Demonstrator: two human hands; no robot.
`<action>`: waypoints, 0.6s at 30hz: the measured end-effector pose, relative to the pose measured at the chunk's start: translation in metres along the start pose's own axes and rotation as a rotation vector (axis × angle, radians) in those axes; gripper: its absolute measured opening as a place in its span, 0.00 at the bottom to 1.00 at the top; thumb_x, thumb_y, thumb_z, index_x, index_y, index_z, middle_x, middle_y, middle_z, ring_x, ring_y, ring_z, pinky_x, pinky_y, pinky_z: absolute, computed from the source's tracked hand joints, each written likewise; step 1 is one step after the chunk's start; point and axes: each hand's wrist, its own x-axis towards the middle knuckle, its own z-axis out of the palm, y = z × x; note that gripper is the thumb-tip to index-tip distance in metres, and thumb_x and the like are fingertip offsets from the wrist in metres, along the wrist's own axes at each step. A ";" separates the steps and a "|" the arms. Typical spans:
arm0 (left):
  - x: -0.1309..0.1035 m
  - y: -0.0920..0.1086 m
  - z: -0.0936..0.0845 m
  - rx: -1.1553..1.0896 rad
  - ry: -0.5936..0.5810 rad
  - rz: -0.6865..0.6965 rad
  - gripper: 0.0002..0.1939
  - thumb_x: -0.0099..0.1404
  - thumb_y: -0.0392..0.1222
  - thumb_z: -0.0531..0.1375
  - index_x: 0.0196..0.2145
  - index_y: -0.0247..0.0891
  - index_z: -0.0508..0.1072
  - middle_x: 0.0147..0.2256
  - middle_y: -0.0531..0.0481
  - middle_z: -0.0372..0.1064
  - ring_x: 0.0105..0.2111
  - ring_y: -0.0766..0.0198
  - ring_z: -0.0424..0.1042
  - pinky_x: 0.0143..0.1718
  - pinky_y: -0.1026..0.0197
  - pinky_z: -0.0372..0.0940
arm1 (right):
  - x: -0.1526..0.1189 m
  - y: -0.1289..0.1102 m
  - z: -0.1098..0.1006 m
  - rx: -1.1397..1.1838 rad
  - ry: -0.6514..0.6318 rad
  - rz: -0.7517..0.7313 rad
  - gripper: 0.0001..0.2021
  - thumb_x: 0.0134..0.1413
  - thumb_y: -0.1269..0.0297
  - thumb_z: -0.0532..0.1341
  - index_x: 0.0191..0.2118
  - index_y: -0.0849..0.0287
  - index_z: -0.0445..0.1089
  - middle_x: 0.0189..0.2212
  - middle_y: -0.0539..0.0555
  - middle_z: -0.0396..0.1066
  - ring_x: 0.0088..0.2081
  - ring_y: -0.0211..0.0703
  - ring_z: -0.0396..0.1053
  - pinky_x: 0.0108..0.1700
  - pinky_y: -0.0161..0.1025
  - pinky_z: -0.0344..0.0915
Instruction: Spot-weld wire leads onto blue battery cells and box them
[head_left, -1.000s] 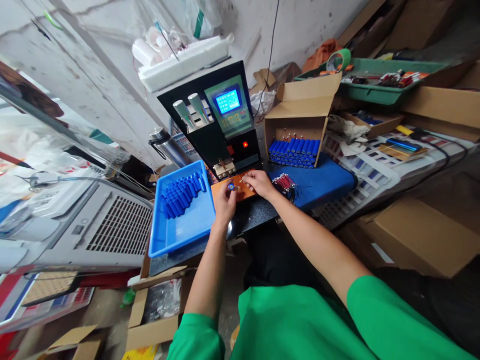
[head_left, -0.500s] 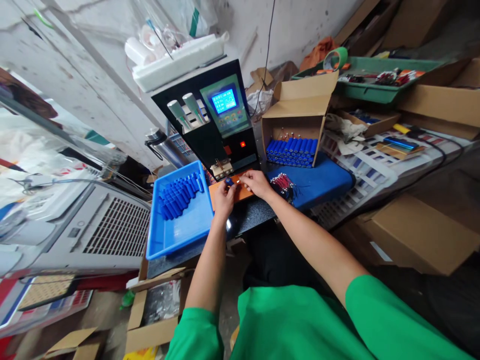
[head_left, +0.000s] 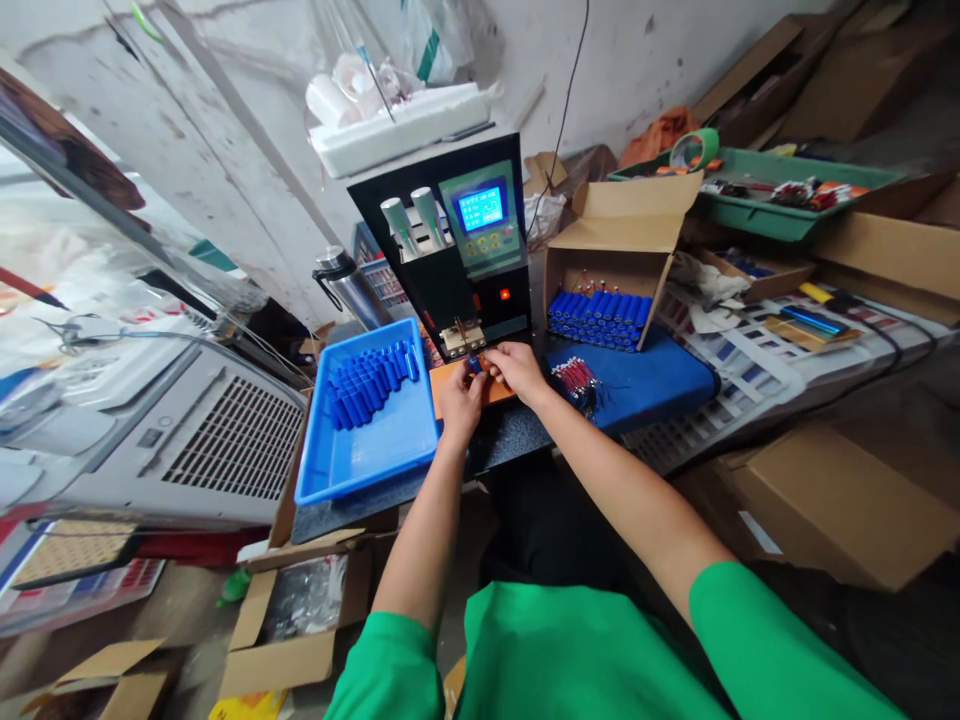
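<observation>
Cell (head_left: 474, 364) sitting in the left hand (head_left: 459, 396), just on the near side of the pins (head_left: 463, 336)

From my remote post I am seeing the left thumb and fingertips holding the cell above the block (head_left: 498, 390), so the left hand is lying nearer to it. Pins are standing beyond the cell and a little left; whether the two are touching, I am not managing to tell. Long axis: fingers are covering too much for me to be reading it. Right hand (head_left: 519, 371) is resting just right of the cell, its fingers bunching narrow beside it; whether they are gripping anything, I am not making out. Machine (head_left: 420, 290) is rising behind, tray (head_left: 371, 435) lying to the left, wires (head_left: 576, 380) lying right of the right hand, box (head_left: 622, 205) standing beyond them
</observation>
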 end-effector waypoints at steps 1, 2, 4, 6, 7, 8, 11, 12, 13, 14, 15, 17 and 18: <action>0.000 0.000 0.000 0.008 0.004 0.001 0.11 0.66 0.44 0.60 0.44 0.39 0.77 0.33 0.49 0.76 0.32 0.63 0.71 0.38 0.62 0.65 | 0.001 0.001 0.002 -0.012 -0.002 -0.006 0.11 0.50 0.61 0.63 0.23 0.60 0.67 0.17 0.47 0.64 0.19 0.31 0.60 0.21 0.29 0.57; 0.000 0.000 0.000 0.016 0.006 0.001 0.11 0.66 0.44 0.60 0.44 0.39 0.77 0.33 0.50 0.76 0.31 0.63 0.71 0.38 0.62 0.65 | 0.001 0.002 0.004 -0.023 -0.003 -0.013 0.10 0.50 0.61 0.63 0.23 0.59 0.67 0.17 0.47 0.64 0.19 0.32 0.61 0.22 0.29 0.57; 0.000 0.000 0.000 0.029 0.006 -0.001 0.11 0.66 0.44 0.60 0.45 0.39 0.77 0.32 0.50 0.75 0.31 0.63 0.71 0.36 0.62 0.64 | 0.003 0.004 0.008 -0.040 0.002 -0.032 0.10 0.51 0.61 0.62 0.24 0.59 0.67 0.18 0.47 0.65 0.21 0.34 0.62 0.23 0.30 0.59; 0.000 -0.001 0.000 0.040 0.006 -0.004 0.12 0.66 0.44 0.60 0.45 0.39 0.76 0.32 0.51 0.75 0.30 0.63 0.70 0.35 0.62 0.64 | 0.005 0.007 0.009 -0.056 0.010 -0.060 0.10 0.51 0.61 0.62 0.24 0.58 0.67 0.19 0.48 0.66 0.22 0.35 0.64 0.24 0.31 0.59; 0.000 -0.001 0.000 0.043 0.009 -0.006 0.12 0.66 0.44 0.60 0.45 0.39 0.76 0.32 0.51 0.75 0.30 0.63 0.70 0.35 0.62 0.63 | 0.005 0.008 0.010 -0.067 0.012 -0.076 0.10 0.51 0.61 0.62 0.23 0.58 0.66 0.20 0.48 0.66 0.22 0.36 0.64 0.24 0.31 0.60; 0.000 -0.001 0.001 0.046 0.012 -0.006 0.11 0.66 0.44 0.60 0.45 0.39 0.76 0.32 0.51 0.75 0.30 0.63 0.70 0.35 0.62 0.64 | 0.006 0.008 0.010 -0.079 0.015 -0.090 0.10 0.51 0.61 0.62 0.23 0.58 0.66 0.20 0.48 0.67 0.23 0.36 0.65 0.24 0.31 0.60; 0.000 -0.001 0.001 0.047 0.015 -0.001 0.11 0.67 0.43 0.60 0.44 0.39 0.76 0.32 0.50 0.75 0.31 0.63 0.71 0.37 0.61 0.64 | 0.007 0.010 0.011 -0.106 0.014 -0.108 0.10 0.51 0.61 0.62 0.23 0.57 0.65 0.21 0.49 0.68 0.23 0.37 0.65 0.25 0.32 0.60; 0.000 0.000 0.001 0.045 0.013 0.002 0.11 0.67 0.43 0.59 0.45 0.39 0.76 0.32 0.50 0.75 0.31 0.62 0.71 0.37 0.61 0.64 | 0.007 0.010 0.011 -0.111 0.017 -0.107 0.10 0.52 0.61 0.62 0.23 0.57 0.65 0.21 0.49 0.68 0.23 0.37 0.66 0.25 0.32 0.60; 0.000 0.000 0.001 0.044 0.013 0.003 0.11 0.67 0.43 0.59 0.45 0.39 0.76 0.32 0.50 0.75 0.31 0.62 0.71 0.36 0.61 0.64 | 0.007 0.011 0.011 -0.117 0.021 -0.104 0.10 0.52 0.61 0.62 0.23 0.57 0.65 0.20 0.49 0.68 0.23 0.38 0.66 0.24 0.32 0.60; 0.000 0.000 0.001 0.045 0.013 0.003 0.11 0.67 0.43 0.59 0.45 0.39 0.76 0.32 0.50 0.75 0.31 0.62 0.72 0.36 0.61 0.64 | 0.008 0.011 0.011 -0.124 0.026 -0.102 0.10 0.52 0.62 0.62 0.24 0.57 0.65 0.20 0.49 0.68 0.23 0.38 0.66 0.24 0.32 0.60; 0.000 0.000 0.001 0.047 0.014 0.003 0.11 0.67 0.43 0.59 0.45 0.40 0.76 0.32 0.50 0.75 0.31 0.62 0.71 0.36 0.62 0.64 | 0.008 0.011 0.011 -0.132 0.030 -0.103 0.10 0.52 0.62 0.61 0.24 0.57 0.65 0.20 0.48 0.67 0.23 0.38 0.65 0.24 0.32 0.60; 0.000 0.000 0.001 0.056 0.019 0.003 0.11 0.67 0.43 0.59 0.44 0.40 0.76 0.32 0.50 0.75 0.31 0.62 0.71 0.36 0.62 0.64 | 0.008 0.012 0.012 -0.148 0.037 -0.111 0.09 0.52 0.62 0.61 0.24 0.57 0.65 0.20 0.48 0.67 0.23 0.38 0.65 0.25 0.32 0.60; 0.000 0.000 0.001 0.060 0.022 0.004 0.10 0.67 0.43 0.59 0.44 0.40 0.76 0.32 0.50 0.75 0.30 0.62 0.71 0.36 0.62 0.64 | 0.008 0.012 0.012 -0.157 0.039 -0.118 0.09 0.52 0.62 0.61 0.24 0.57 0.65 0.20 0.49 0.68 0.23 0.38 0.66 0.25 0.32 0.60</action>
